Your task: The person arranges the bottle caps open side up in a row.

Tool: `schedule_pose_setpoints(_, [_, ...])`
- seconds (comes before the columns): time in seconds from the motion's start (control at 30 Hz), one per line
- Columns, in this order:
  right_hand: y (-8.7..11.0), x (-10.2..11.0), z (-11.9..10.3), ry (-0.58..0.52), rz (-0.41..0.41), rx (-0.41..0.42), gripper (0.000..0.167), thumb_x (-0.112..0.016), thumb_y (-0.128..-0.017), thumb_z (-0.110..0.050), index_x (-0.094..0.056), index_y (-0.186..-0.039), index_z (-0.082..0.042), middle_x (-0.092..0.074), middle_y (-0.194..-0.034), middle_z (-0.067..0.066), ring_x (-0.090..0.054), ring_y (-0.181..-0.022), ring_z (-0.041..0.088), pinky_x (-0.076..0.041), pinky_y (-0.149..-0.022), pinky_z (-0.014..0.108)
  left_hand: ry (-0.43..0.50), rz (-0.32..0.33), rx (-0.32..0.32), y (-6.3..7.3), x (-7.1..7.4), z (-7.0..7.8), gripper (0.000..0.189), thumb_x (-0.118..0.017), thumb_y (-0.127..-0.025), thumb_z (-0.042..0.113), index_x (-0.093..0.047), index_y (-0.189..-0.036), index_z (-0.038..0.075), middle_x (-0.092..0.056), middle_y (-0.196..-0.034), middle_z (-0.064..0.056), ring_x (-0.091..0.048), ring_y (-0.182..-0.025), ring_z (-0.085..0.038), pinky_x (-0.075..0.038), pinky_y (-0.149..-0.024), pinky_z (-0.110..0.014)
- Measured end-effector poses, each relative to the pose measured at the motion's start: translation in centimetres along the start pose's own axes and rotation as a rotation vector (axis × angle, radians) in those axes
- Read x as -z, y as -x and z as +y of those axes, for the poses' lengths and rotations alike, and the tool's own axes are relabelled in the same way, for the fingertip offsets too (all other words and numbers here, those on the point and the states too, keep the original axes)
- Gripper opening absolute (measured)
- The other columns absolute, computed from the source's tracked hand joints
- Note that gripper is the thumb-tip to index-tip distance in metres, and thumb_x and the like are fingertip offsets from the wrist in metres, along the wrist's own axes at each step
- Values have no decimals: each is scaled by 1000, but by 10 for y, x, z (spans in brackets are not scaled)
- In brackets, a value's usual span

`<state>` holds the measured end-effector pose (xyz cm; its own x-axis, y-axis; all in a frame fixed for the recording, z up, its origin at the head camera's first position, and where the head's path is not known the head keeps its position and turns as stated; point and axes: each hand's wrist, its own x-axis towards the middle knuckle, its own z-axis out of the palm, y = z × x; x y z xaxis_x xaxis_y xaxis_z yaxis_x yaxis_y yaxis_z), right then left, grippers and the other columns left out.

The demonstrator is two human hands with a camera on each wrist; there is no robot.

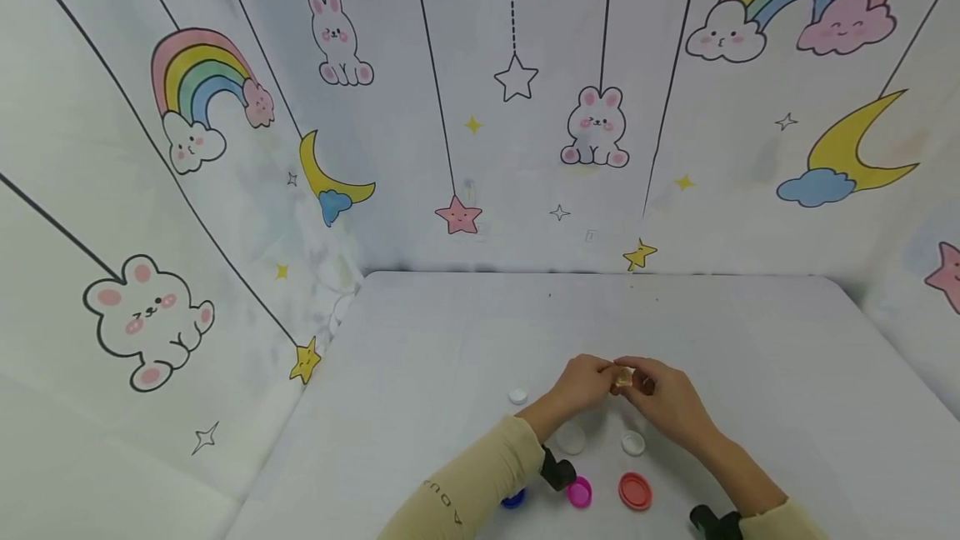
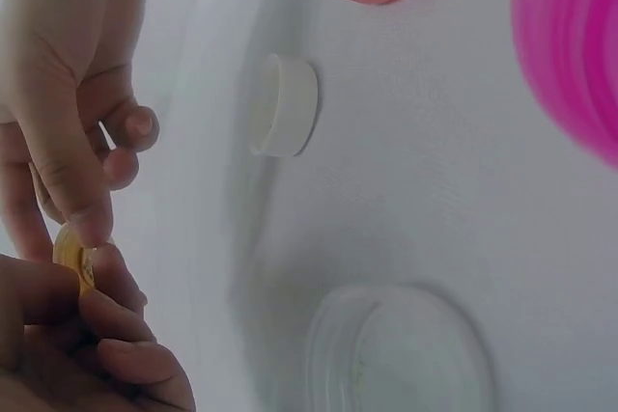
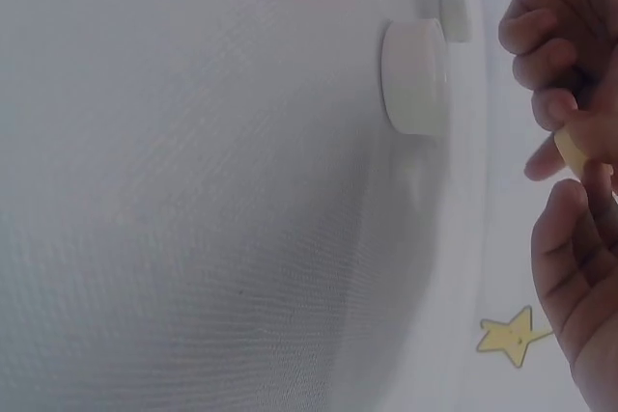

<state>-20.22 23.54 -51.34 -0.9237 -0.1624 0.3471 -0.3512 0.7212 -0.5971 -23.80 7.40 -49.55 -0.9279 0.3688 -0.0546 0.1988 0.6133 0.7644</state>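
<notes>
A small round gold-yellow cap (image 1: 623,377) is up between both hands, over the far middle of the table. My left hand (image 1: 587,382) pinches its near side with thumb and curled fingers. From the other side, my right hand (image 1: 666,398) holds the cap's edge, the thumb (image 2: 92,224) pressing on it in the left wrist view. Part of the cap (image 3: 570,151) shows between the fingertips in the right wrist view; the rest is covered by fingers. Below the hands lie a white cap (image 1: 633,442) and a clear lid (image 1: 572,439).
Nearer the front are a red cap (image 1: 635,492), a magenta cap (image 1: 579,492) and a blue cap (image 1: 513,499) partly behind the left sleeve. A small white cap (image 1: 517,396) lies left of the hands. A printed backdrop (image 1: 517,148) stands behind the white table (image 1: 420,340).
</notes>
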Motion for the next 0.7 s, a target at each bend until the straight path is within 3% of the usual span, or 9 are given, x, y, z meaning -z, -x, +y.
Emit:
schedule_pose_setpoints(0.23, [-1,-2,2,34,-10,-1,42,-77,-79,-2,-67,-119,-8,-53,-76,-6,-48,-63,5,-42,-53,21,18,15,50,-1,-1,0,29,-53,-100,23,-73,-83,11,-66,-68,2,-38,-53,-4,-30,-49,-19])
schedule_pose_setpoints(0.37, [-2,-2,1,62,-9,-25,39,-76,-81,-4,-67,-119,-7,-53,-75,-4,-47,-61,7,-40,-50,22,7,21,13,-3,-1,-2,21,-55,-96,14,-75,-100,10,-66,-73,7,-43,-57,-2,-34,-51,-18])
schedule_pose_setpoints(0.5, [-3,-2,2,69,-26,-55,37,-76,-83,-8,-67,-119,-7,-54,-75,-3,-47,-61,9,-39,-49,22,-74,44,-38,-4,1,-3,25,-63,-91,12,-72,-114,11,-63,-77,10,-46,-62,-1,-38,-54,-16])
schedule_pose_setpoints(0.7, [-3,-7,8,55,-74,-87,37,-74,-85,-9,-66,-120,-2,-60,-78,-2,-49,-62,9,-41,-50,22,-219,53,-93,0,3,-3,24,-72,-87,14,-72,-111,10,-61,-74,8,-46,-61,-1,-37,-55,-15])
